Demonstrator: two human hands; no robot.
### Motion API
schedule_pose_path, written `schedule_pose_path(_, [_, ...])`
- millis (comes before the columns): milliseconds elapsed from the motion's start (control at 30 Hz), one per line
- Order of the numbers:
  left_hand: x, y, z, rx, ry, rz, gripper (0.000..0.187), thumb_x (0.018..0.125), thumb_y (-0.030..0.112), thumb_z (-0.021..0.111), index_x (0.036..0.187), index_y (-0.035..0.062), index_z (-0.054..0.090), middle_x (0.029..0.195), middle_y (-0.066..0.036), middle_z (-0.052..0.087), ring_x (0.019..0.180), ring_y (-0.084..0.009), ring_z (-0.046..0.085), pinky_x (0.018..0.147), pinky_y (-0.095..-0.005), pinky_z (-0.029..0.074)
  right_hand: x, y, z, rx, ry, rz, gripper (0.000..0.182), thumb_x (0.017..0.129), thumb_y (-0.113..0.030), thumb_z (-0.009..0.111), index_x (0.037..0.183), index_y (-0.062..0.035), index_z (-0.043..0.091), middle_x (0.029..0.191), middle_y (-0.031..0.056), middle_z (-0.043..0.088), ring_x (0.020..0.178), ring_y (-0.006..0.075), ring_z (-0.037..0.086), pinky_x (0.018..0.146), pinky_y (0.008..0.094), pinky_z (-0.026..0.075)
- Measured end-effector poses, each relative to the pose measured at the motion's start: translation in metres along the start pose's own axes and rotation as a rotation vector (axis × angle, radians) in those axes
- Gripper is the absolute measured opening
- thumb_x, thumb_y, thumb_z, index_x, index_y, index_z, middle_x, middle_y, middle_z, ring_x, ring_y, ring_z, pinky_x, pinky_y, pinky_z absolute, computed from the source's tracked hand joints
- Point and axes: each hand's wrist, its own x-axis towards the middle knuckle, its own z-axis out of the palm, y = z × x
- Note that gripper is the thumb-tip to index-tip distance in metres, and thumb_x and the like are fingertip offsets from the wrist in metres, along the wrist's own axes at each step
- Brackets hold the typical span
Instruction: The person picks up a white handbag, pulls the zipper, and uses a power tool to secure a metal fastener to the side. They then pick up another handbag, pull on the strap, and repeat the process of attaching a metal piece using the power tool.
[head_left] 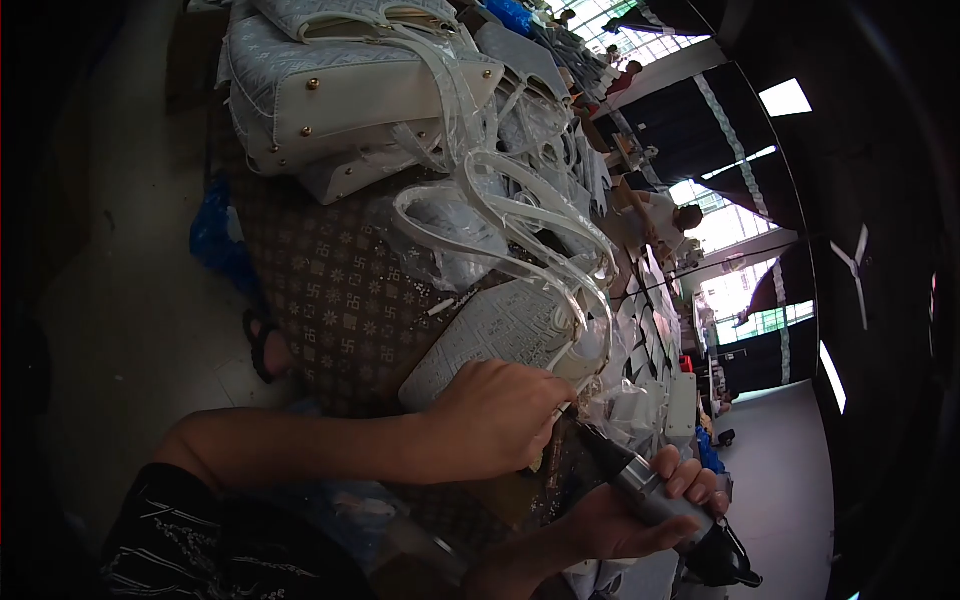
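Observation:
An off-white embossed handbag (500, 325) lies on the patterned cloth, its pale looped handles (595, 330) standing out from it. My left hand (505, 415) is closed at the bag's edge near a handle's base, its fingertips partly hidden. My right hand (650, 515) wraps round a grey and black electric screwdriver (640, 480) with a tapered nose and a hanging loop at its back end. The thin tip of the screwdriver meets the spot beside my left fingers. What exactly it touches there is hidden.
Finished-looking white handbags (370, 100) with gold studs are stacked beside the work spot, some under clear plastic. A brown patterned cloth (330, 280) covers the table. Blue plastic (215, 235) hangs at its edge. Other people (660, 215) sit farther off near bright windows.

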Motion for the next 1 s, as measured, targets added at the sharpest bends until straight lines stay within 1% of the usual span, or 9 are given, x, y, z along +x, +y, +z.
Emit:
schedule_pose_path(33, [0.000, 0.000, -0.001, 0.028, -0.001, -0.001, 0.021, 0.085, 0.009, 0.068, 0.104, 0.0032, 0.072, 0.096, -0.017, 0.075, 0.091, -0.0392, 0.074, 0.080, -0.0525, 0.058, 0.001, 0.000, -0.001, -0.003, 0.003, 0.003, 0.048, 0.094, -0.023, 0.084, 0.124, -0.0129, 0.048, 0.102, 0.0003, 0.040, 0.087, 0.0125, 0.047, 0.081, 0.0320, 0.039])
schedule_pose_path(100, [-0.001, 0.000, -0.001, 0.034, -0.004, -0.001, 0.019, 0.085, 0.009, 0.068, 0.103, 0.0029, 0.071, 0.095, -0.017, 0.075, 0.091, -0.0396, 0.074, 0.080, -0.0528, 0.058, 0.003, 0.000, -0.002, 0.049, -0.023, 0.037, 0.041, 0.098, -0.023, 0.079, 0.125, -0.0129, 0.049, 0.097, 0.0007, 0.046, 0.090, 0.0134, 0.050, 0.090, 0.0322, 0.042])
schedule_pose_path(167, [0.000, 0.000, -0.001, 0.039, -0.005, 0.003, 0.018, 0.085, 0.009, 0.068, 0.101, 0.0027, 0.070, 0.094, -0.017, 0.075, 0.090, -0.0400, 0.073, 0.079, -0.0532, 0.057, 0.004, 0.000, -0.006, 0.047, -0.028, 0.045, 0.040, 0.099, -0.024, 0.078, 0.125, -0.0127, 0.049, 0.097, 0.0009, 0.046, 0.090, 0.0134, 0.050, 0.090, 0.0325, 0.043])
schedule_pose_path(233, [0.001, -0.001, -0.002, 0.071, -0.071, -0.026, 0.029, 0.091, 0.013, 0.069, 0.118, 0.0031, 0.074, 0.103, -0.017, 0.076, 0.094, -0.0388, 0.073, 0.084, -0.0494, 0.058, 0.006, 0.001, -0.010, 0.047, -0.035, 0.053, 0.040, 0.100, -0.024, 0.077, 0.125, -0.0126, 0.049, 0.097, 0.0011, 0.045, 0.091, 0.0134, 0.050, 0.090, 0.0328, 0.043])
schedule_pose_path(300, [0.003, 0.002, -0.004, 0.093, -0.094, -0.046, 0.030, 0.091, 0.013, 0.068, 0.118, 0.0028, 0.074, 0.104, -0.017, 0.076, 0.094, -0.0389, 0.073, 0.084, -0.0497, 0.057, 0.009, 0.003, -0.014, 0.101, -0.028, 0.085, 0.034, 0.103, -0.024, 0.073, 0.125, -0.0117, 0.050, 0.099, 0.0014, 0.045, 0.091, 0.0133, 0.050, 0.090, 0.0329, 0.043])
schedule_pose_path(433, [0.003, 0.005, -0.003, 0.157, -0.093, -0.052, 0.032, 0.090, 0.013, 0.068, 0.121, 0.0018, 0.072, 0.103, -0.018, 0.076, 0.095, -0.0397, 0.073, 0.084, -0.0507, 0.057, 0.013, 0.009, -0.021, 0.135, 0.080, 0.124, 0.037, 0.103, -0.025, 0.073, 0.128, -0.0127, 0.049, 0.105, 0.0011, 0.046, 0.091, 0.0127, 0.050, 0.088, 0.0333, 0.042])
schedule_pose_path(600, [0.005, 0.012, -0.006, 0.155, -0.101, -0.110, 0.026, 0.089, 0.012, 0.068, 0.114, 0.0024, 0.070, 0.092, -0.020, 0.074, 0.088, -0.0421, 0.072, 0.079, -0.0531, 0.057, 0.017, 0.015, -0.037, 0.291, 0.156, 0.234, 0.029, 0.109, -0.028, 0.064, 0.129, -0.0115, 0.052, 0.104, 0.0015, 0.049, 0.094, 0.0144, 0.051, 0.092, 0.0338, 0.044])
schedule_pose_path(733, [0.004, 0.008, -0.002, 0.151, -0.049, -0.103, 0.020, 0.089, 0.012, 0.068, 0.107, 0.0032, 0.068, 0.084, -0.021, 0.072, 0.082, -0.0438, 0.072, 0.076, -0.0545, 0.057, 0.016, 0.017, -0.043, 0.332, 0.136, 0.257, 0.029, 0.109, -0.028, 0.063, 0.130, -0.0110, 0.052, 0.104, 0.0019, 0.050, 0.096, 0.0150, 0.052, 0.093, 0.0342, 0.045])
schedule_pose_path(1000, [0.006, 0.007, -0.001, 0.181, -0.065, -0.083, 0.020, 0.087, 0.011, 0.068, 0.106, 0.0030, 0.070, 0.087, -0.020, 0.073, 0.086, -0.0427, 0.072, 0.078, -0.0532, 0.057, 0.014, 0.018, -0.045, 0.329, 0.179, 0.261, 0.029, 0.109, -0.028, 0.064, 0.128, -0.0095, 0.053, 0.104, 0.0021, 0.051, 0.096, 0.0152, 0.053, 0.094, 0.0345, 0.046])
